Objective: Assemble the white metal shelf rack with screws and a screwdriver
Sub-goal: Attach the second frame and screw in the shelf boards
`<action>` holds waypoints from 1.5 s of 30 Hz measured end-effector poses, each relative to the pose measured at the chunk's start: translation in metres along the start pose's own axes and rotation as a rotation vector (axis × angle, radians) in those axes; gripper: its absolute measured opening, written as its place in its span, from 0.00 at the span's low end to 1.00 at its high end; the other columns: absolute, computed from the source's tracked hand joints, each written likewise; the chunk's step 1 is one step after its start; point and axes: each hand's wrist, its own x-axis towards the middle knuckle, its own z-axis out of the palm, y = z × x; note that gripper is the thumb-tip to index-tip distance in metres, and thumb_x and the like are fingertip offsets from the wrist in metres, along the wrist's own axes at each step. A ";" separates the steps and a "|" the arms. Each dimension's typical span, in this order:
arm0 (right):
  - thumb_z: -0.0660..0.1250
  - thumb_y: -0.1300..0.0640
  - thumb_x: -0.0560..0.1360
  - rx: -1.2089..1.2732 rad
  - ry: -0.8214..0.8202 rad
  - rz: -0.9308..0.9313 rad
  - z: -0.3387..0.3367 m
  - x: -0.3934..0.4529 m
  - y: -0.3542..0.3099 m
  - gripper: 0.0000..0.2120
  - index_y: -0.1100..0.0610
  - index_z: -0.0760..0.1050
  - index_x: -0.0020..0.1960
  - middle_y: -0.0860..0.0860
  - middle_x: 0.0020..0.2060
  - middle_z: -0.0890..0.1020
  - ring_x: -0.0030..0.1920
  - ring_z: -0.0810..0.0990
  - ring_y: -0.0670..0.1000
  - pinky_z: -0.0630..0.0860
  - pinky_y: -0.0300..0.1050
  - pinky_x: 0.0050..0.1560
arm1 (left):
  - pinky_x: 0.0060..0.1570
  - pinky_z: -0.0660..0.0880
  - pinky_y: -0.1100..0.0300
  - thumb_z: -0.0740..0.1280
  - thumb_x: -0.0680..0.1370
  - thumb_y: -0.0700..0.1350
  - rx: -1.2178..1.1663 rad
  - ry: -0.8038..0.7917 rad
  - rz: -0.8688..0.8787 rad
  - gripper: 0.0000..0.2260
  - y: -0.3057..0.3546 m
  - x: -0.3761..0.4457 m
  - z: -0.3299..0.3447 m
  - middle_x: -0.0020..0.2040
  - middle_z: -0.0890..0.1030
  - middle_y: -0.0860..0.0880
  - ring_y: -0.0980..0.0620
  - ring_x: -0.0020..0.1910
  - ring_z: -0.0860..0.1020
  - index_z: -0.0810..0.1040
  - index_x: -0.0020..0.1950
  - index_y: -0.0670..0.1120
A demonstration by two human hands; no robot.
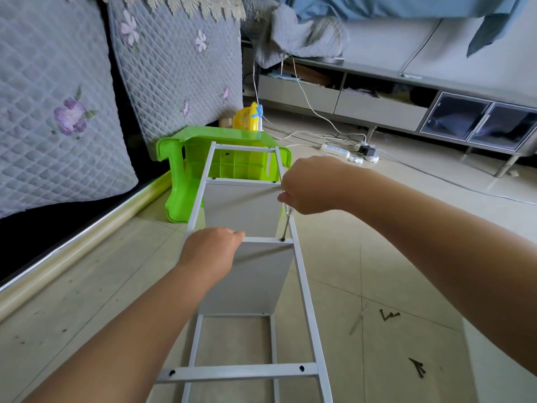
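Rack (pixel 302 274) lies on its side on the floor, long axis running away from the person, far end against the green stool (pixel 186 170). Two shelf panels stand between the side rails.

R hand (pixel 311 189) wrapped around the screwdriver (pixel 287 225) handle, above and a bit beyond the joint. Shaft slopes down and toward the person, slightly left; tip sits on the screw (pixel 282 239) at the right end of the near shelf panel (pixel 250 274), where the panel meets the right rail. So driver axis is tilted, not square to the rail face. Looks like the tip could cam out unless the handle comes more over the screw.

L hand (pixel 210 251) grips the same panel's top edge at the left end, fingers curled over it, bracing. R hand is nearer the joint; L is across the panel's width from it.

Spare screws (pixel 389 315) lie on the floor, right of the rack, w/ more (pixel 418 367) nearer the person. Rail holes near the close end look unfilled, so prob more joints to go.
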 end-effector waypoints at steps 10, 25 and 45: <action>0.53 0.61 0.78 0.250 -0.106 0.005 0.001 0.008 -0.004 0.06 0.57 0.62 0.42 0.51 0.38 0.68 0.44 0.68 0.56 0.64 0.43 0.35 | 0.72 0.44 0.54 0.47 0.83 0.50 -0.050 -0.061 0.023 0.22 -0.007 -0.009 -0.002 0.77 0.52 0.51 0.53 0.76 0.47 0.51 0.76 0.46; 0.52 0.53 0.79 0.268 -0.011 0.120 0.007 0.009 -0.006 0.08 0.58 0.64 0.48 0.52 0.40 0.67 0.44 0.67 0.55 0.64 0.44 0.44 | 0.72 0.43 0.58 0.45 0.83 0.52 -0.099 -0.137 -0.035 0.25 -0.017 -0.012 0.001 0.77 0.44 0.48 0.52 0.76 0.42 0.43 0.77 0.44; 0.52 0.55 0.80 0.108 -0.101 0.134 0.009 -0.007 -0.004 0.14 0.58 0.64 0.37 0.49 0.32 0.65 0.42 0.69 0.53 0.66 0.43 0.43 | 0.72 0.45 0.51 0.50 0.82 0.50 -0.024 -0.097 -0.043 0.20 -0.009 -0.009 -0.001 0.73 0.61 0.53 0.54 0.76 0.48 0.56 0.73 0.47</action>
